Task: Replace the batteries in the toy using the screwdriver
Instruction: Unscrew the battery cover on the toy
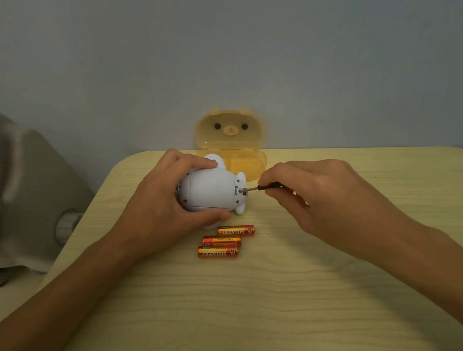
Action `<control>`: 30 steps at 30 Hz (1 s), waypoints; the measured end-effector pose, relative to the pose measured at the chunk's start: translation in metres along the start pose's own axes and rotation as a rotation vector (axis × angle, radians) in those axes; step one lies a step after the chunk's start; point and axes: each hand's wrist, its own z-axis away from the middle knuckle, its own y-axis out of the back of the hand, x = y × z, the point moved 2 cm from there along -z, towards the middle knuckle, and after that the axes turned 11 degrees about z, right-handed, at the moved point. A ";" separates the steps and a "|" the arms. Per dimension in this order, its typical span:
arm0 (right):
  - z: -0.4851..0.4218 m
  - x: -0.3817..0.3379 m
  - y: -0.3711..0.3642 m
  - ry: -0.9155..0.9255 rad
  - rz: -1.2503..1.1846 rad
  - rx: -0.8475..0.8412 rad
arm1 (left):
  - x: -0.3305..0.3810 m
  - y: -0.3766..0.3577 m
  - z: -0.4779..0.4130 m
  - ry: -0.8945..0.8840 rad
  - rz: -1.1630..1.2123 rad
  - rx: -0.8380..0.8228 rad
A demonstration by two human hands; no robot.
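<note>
1. Your left hand (pixel 165 205) grips the toy (pixel 211 188): fingers curled over its far side, thumb clamped along its near side.
2. The toy is white and rounded and lies on its side near the middle of the table (pixel 266 300), with its flat panel facing up.
3. Your right hand (pixel 321 194) pinches the screwdriver (pixel 265 186), fingers curled round the dark handle. Most of the handle is hidden inside the hand.
4. The screwdriver shaft lies roughly level and comes in from 3 o'clock. Its tip sits at a small recess on the toy's 3 o'clock end, between two stubby white lobes. It looks seated on a screw, but the spot is too small and dim to confirm.
5. Three batteries (pixel 221 240), orange and red, lie on the table at 6 o'clock from the toy, just beside it. They lie side by side, staggered, with their long axes running 9 to 3. The far one is near your left thumb.
6. A yellow bear-face case (pixel 230 135) stands open at 12 o'clock, just behind the toy, with its lid upright against the wall.
7. A grey blurred object (pixel 27 196) sits off the table at 9 o'clock.
</note>
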 end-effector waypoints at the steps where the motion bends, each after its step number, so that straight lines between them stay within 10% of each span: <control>1: 0.000 0.000 -0.001 -0.011 0.012 0.011 | 0.000 0.000 0.000 0.000 -0.003 -0.001; 21: 0.033 0.026 -0.027 -0.455 -0.131 -0.288 | 0.002 0.000 -0.002 0.075 -0.026 0.049; 30: -0.013 -0.008 -0.021 -0.835 -1.139 -0.212 | 0.026 -0.004 -0.011 0.040 0.084 0.056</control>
